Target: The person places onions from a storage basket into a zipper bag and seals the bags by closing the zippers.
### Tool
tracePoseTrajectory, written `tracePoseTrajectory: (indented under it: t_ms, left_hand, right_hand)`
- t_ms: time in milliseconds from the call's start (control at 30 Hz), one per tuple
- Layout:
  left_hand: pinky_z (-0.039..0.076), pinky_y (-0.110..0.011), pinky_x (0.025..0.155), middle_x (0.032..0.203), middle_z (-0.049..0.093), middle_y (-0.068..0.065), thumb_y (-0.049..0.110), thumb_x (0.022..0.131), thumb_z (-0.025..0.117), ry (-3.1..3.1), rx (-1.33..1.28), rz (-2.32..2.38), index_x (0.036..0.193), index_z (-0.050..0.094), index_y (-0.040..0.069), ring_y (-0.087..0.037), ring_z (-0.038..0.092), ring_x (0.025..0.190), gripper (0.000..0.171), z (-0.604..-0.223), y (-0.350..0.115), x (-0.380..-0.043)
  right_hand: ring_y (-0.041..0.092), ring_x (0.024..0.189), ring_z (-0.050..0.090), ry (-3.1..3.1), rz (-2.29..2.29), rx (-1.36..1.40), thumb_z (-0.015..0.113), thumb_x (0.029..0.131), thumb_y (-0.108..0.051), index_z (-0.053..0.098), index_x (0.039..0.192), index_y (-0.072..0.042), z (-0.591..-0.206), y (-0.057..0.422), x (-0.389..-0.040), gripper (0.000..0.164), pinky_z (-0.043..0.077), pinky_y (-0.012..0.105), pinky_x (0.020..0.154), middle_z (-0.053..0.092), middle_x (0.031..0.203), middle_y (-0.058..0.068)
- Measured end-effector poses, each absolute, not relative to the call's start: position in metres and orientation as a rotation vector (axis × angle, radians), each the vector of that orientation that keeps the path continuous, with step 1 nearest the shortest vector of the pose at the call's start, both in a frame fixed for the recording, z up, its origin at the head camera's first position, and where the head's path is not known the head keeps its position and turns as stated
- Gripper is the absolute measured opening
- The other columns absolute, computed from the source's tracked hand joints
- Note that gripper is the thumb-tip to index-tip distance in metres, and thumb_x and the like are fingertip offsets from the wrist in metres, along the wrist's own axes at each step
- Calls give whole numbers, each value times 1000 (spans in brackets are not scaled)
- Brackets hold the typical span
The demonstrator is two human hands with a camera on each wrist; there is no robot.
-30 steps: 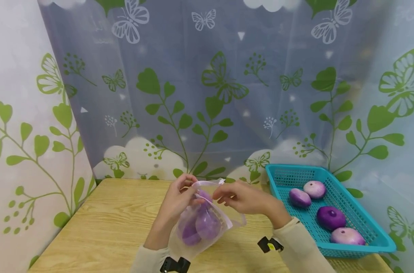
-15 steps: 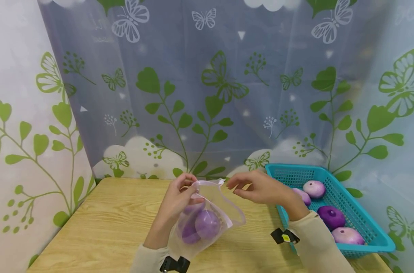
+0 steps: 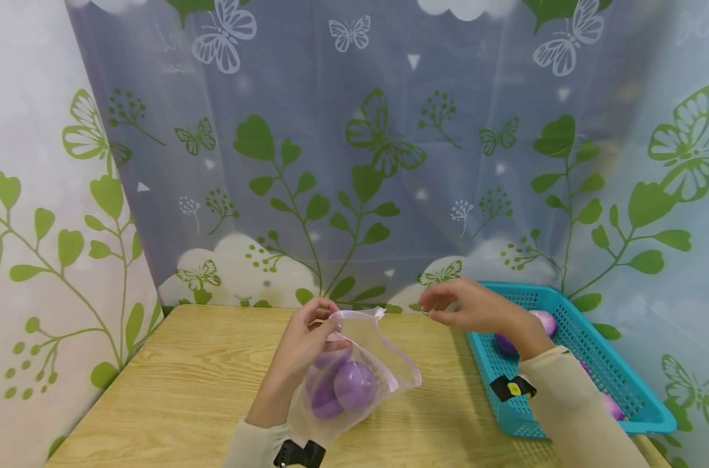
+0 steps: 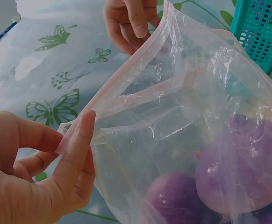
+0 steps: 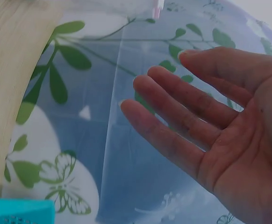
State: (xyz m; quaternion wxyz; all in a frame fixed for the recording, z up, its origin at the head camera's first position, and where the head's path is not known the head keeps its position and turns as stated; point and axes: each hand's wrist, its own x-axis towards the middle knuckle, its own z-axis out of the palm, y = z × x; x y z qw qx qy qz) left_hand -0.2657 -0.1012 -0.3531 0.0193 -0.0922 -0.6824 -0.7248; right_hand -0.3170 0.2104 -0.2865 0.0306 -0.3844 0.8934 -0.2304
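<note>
A clear zip bag with a pinkish edge strip (image 3: 386,374) stands tilted over the wooden table, its mouth spread apart. Inside it lie purple onions (image 3: 355,386), seen through the film. My left hand (image 3: 310,335) pinches the bag's rim at the left of the mouth; in the left wrist view thumb and fingers nip the edge strip (image 4: 122,74). My right hand (image 3: 477,309) is in the air between bag and basket, holding nothing. Its fingers are loosely extended in the right wrist view, palm showing (image 5: 239,149).
A turquoise plastic basket (image 3: 600,348) stands at the table's right side. Purple onions (image 3: 544,321) lie in it, partly hidden by my right forearm. Behind the wooden table (image 3: 196,370) hangs a printed curtain (image 3: 307,78) with butterflies and leaves.
My right hand has left the bag's mouth and moved right, toward the basket. An onion near the bag's mouth has dropped down inside. My left hand keeps its place on the rim.
</note>
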Motion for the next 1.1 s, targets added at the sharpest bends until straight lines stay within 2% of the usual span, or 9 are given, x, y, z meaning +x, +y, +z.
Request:
tracePoseTrajectory:
  t_ms: [433, 633, 833, 1100]
  left_hand:
    - [69, -32, 77, 108, 53, -12, 1, 103, 57, -2113, -282, -2261, 114, 57, 0, -19, 61, 89, 11, -352, -102, -265]
    - [69, -33, 77, 108, 53, -11, 0, 102, 57, -2099, -277, -2269, 113, 57, 0, -19, 62, 88, 11, -352, -102, -265]
    - [69, -33, 77, 107, 53, -11, -1, 102, 57, -2100, -278, -2260, 113, 56, 0, -20, 62, 89, 11, -352, -103, -267]
    - [69, -33, 77, 104, 53, -11, -2, 102, 56, -2104, -282, -2258, 111, 56, -1, -19, 62, 85, 9, -354, -102, -266]
  right_hand:
    - [25, 100, 73, 2803, -641, -1078, 65, 101, -14, 68, 124, -5, -294, 238, -338, 25, 65, 39, 88, 72, 118, 14]
    - [35, 105, 71, 2841, -635, -933, 65, 100, -13, 66, 125, -1, -304, 265, -354, 28, 65, 44, 87, 71, 118, 18]
    - [36, 101, 70, 2897, -526, -909, 71, 95, -11, 69, 117, 3, -320, 292, -373, 26, 65, 47, 86, 72, 112, 20]
    - [41, 102, 69, 2977, -434, -730, 78, 88, -12, 70, 112, 3, -352, 325, -384, 30, 63, 51, 84, 72, 110, 21]
